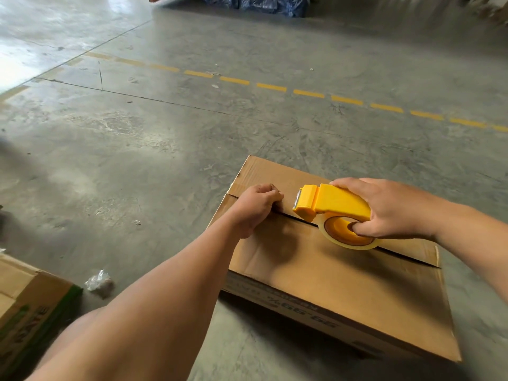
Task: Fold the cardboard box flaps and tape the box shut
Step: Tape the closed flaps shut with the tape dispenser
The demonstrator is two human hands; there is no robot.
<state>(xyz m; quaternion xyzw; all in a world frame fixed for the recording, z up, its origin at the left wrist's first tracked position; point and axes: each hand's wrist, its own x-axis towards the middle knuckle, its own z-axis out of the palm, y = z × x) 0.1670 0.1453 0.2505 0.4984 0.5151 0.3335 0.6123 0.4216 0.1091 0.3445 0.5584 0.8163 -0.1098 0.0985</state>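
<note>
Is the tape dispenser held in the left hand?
No, the right hand grips the yellow tape dispenser over the box, while the left hand presses the flaps.

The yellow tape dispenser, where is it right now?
In the head view it sits right of centre, gripped by the right hand. The yellow tape dispenser rests over the cardboard box centre seam, just right of the left hand.

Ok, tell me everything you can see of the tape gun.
The tape gun is bright yellow plastic, with a curved handle, a boxy head ending in a serrated metal blade at its left end, and a roll of clear tape on a yellow hub beneath. The right hand grips it, fingers through the hub. It sits low over the seam of the box, blade pointing towards the left hand; the roll seems to touch the cardboard.
</note>
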